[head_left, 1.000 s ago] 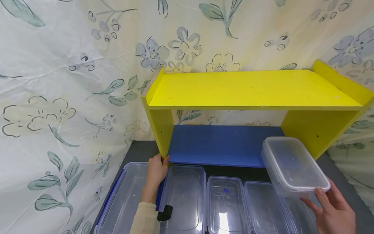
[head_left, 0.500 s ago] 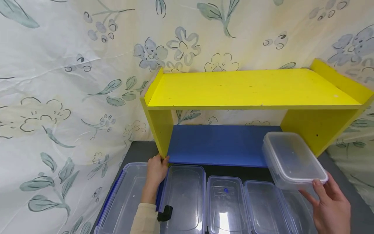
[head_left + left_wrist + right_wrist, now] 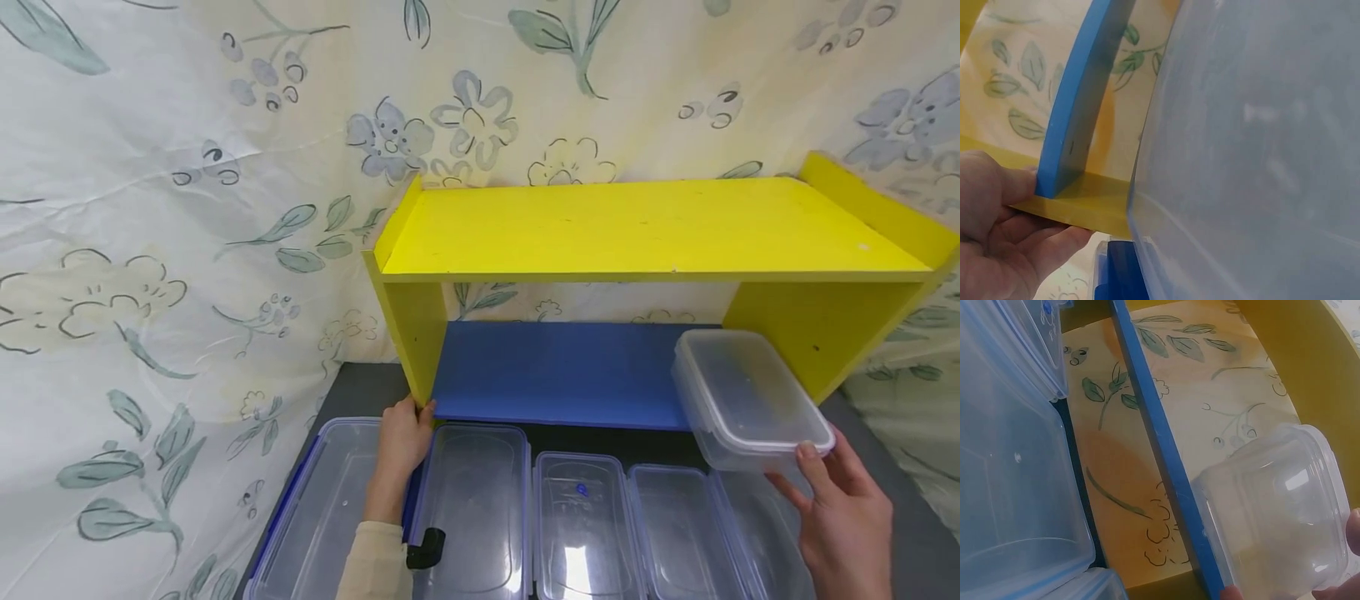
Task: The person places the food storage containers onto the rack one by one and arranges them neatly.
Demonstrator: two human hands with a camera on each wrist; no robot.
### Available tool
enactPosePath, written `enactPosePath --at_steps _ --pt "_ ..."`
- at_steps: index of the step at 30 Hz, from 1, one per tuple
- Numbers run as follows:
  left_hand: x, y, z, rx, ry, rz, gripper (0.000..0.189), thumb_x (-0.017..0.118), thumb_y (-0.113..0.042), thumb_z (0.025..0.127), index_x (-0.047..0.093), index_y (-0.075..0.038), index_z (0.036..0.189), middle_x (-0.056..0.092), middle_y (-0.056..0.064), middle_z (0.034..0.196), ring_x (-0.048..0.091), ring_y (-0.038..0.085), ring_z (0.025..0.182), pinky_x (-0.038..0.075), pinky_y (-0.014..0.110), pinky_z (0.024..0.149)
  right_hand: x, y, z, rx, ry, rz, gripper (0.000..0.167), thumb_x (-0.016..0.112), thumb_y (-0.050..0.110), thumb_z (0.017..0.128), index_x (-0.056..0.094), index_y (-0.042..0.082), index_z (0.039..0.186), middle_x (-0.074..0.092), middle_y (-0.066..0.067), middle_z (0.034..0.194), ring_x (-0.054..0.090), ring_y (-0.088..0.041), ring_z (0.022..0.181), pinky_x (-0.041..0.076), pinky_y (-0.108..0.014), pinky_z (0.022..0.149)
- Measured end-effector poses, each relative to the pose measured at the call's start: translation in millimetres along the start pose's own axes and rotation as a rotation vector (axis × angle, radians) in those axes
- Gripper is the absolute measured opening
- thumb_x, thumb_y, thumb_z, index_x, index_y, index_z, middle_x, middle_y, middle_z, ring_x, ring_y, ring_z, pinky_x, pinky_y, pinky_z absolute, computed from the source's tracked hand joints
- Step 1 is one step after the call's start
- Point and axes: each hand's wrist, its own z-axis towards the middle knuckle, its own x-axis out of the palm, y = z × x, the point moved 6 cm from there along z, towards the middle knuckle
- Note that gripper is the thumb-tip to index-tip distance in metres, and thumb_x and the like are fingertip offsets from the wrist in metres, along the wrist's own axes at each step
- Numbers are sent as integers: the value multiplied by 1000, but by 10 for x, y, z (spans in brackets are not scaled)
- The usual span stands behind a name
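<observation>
My right hand (image 3: 846,508) holds a clear plastic food container (image 3: 750,408) with a whitish lid by its near end, the thumb at the lid's rim. The container's far part is over the right end of the blue shelf board (image 3: 555,367), beside the right yellow side panel; its near end juts out past the board's front edge. In the right wrist view only some fingertips show by the container (image 3: 1272,519). My left hand (image 3: 402,442) grips the lower front corner of the yellow shelf unit (image 3: 652,233); in the left wrist view the thumb meets the blue board (image 3: 1072,106).
Several clear lidded containers, such as a blue-edged one (image 3: 476,508), stand in a row before the shelf on a dark table (image 3: 360,387). Floral cloth (image 3: 187,250) hangs behind and to the left. The yellow top board lies above the blue one.
My right hand has moved the food container farther back over the blue board. The left hand keeps its grip on the shelf corner.
</observation>
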Motion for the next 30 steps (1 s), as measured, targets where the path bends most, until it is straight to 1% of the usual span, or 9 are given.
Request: enactPosePath --at_steps 2,4,10,13,17,21,24,27,30 --pt "9 -7 0 8 1 2 21 60 -20 97 60 -3 83 55 7 62 48 17 52 39 29 50 -3 0 7 -12 -4 19 52 69 4 86 60 23 134 70 13 106 68 -3 82 56 -32 50" --pt "19 -10 0 12 7 -6 21 60 -20 97 60 -3 83 54 6 61 47 16 51 38 29 49 -7 -4 19 -16 -30 15 51 69 3 86 61 22 133 70 12 105 67 -3 82 55 -30 50" --pt "29 10 1 10 7 -25 20 60 -18 97 60 -3 84 54 7 61 47 16 51 38 28 48 29 -10 74 0 -101 -45 54 76 8 81 63 25 131 69 13 105 65 -2 83 55 -25 51" --pt "19 13 0 13 2 -24 20 60 -18 97 60 -3 85 55 7 62 47 16 51 38 28 48 60 -12 98 8 -114 -55 55 78 9 79 63 26 130 68 14 105 64 -1 84 55 -25 51" --pt "10 10 4 19 -8 -20 19 60 -18 96 61 -2 85 56 8 62 48 16 51 39 28 49 80 -21 113 6 -118 -21 55 77 6 80 64 24 129 69 12 102 66 -1 82 55 -26 50" --pt "14 10 7 14 -8 -25 19 60 -18 96 61 -3 85 56 7 62 48 16 51 39 28 49 98 -24 115 -4 -138 -7 54 79 5 78 65 23 127 70 11 100 67 -1 81 55 -26 49" --pt "11 9 6 18 -12 -31 20 60 -18 96 60 -3 84 55 8 61 47 17 50 38 28 48 125 -30 115 -11 -171 -13 55 81 7 75 67 23 125 70 12 101 67 0 82 54 -25 48" --pt "12 17 8 29 -20 -32 19 60 -17 96 60 -2 83 54 8 60 46 16 49 38 28 48 155 -45 110 -29 -198 -14 56 83 9 73 67 23 125 71 12 102 68 0 81 53 -24 47" --pt "16 24 13 33 -22 -38 19 61 -16 96 60 -2 83 54 8 60 46 16 49 37 28 47 189 -57 95 -63 -213 -7 57 84 10 72 67 21 125 72 11 100 68 -1 79 53 -22 48"
